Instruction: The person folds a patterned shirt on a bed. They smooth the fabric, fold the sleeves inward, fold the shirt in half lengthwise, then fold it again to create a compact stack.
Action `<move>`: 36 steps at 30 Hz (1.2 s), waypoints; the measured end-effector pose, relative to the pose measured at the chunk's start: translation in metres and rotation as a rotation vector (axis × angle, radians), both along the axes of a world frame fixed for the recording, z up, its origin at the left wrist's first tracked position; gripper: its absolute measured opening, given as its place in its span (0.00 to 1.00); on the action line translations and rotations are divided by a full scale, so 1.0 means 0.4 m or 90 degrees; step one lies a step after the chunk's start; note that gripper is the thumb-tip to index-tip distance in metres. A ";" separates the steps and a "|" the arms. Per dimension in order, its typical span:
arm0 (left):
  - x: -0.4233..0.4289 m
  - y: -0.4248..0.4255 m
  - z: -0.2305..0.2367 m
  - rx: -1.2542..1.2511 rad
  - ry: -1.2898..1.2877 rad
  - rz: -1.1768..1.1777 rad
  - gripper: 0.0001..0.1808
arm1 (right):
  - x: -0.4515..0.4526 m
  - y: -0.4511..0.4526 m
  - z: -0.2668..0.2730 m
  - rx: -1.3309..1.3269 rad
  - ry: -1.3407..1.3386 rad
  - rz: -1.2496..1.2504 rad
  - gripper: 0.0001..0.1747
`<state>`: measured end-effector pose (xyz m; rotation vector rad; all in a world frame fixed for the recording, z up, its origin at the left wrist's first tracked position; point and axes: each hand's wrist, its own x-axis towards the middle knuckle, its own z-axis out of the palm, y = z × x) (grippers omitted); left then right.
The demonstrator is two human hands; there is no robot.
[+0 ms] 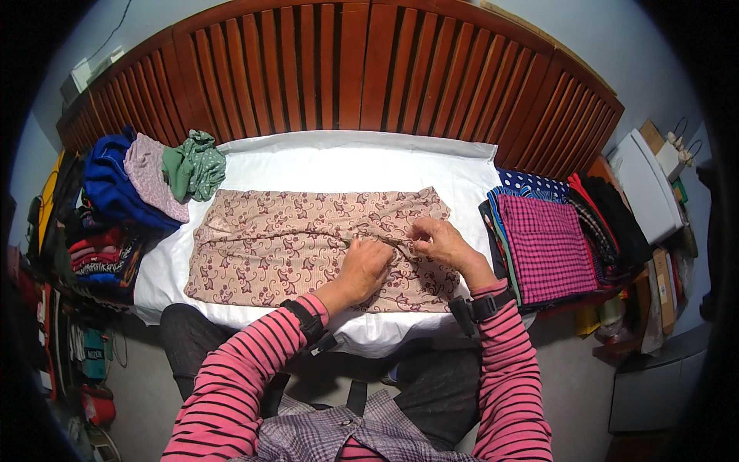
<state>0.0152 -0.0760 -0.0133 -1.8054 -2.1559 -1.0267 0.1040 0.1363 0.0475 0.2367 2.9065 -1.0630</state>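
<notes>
A beige garment [277, 263] with a maroon floral and scroll print lies flat on a white sheet in front of me, a long crease running across its middle. My left hand [365, 268] rests on the garment right of its centre, fingertips closed on the gathered cloth at the crease. Just to the right, my right hand [440, 245] curls its fingers over the same bunched part. Its fingertips are partly hidden, so whether they pinch the fabric is unclear. Small folds show between both hands.
Clothes, blue, pink and green [196, 167], are heaped at the left. Folded clothes topped by a pink checked cloth [548, 248] are stacked at the right. Behind the white sheet [346, 159] rises a slatted wooden headboard [352, 63]. A white box-like object [646, 185] stands far right.
</notes>
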 end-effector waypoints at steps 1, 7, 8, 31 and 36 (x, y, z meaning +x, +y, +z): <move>0.004 -0.003 0.002 -0.002 -0.007 -0.007 0.10 | -0.001 -0.004 0.004 -0.022 0.007 0.011 0.11; 0.017 -0.018 0.013 0.027 -0.008 -0.085 0.16 | 0.004 -0.100 -0.027 0.162 -0.021 0.111 0.16; 0.013 -0.024 0.016 0.028 -0.013 -0.104 0.17 | -0.001 -0.108 -0.025 0.207 -0.105 0.131 0.18; -0.159 -0.093 -0.015 -0.078 0.080 0.120 0.11 | 0.073 -0.090 -0.093 0.354 0.092 -0.007 0.07; -0.160 -0.124 -0.019 -0.145 0.094 0.113 0.13 | 0.086 -0.074 -0.077 0.362 0.013 0.031 0.09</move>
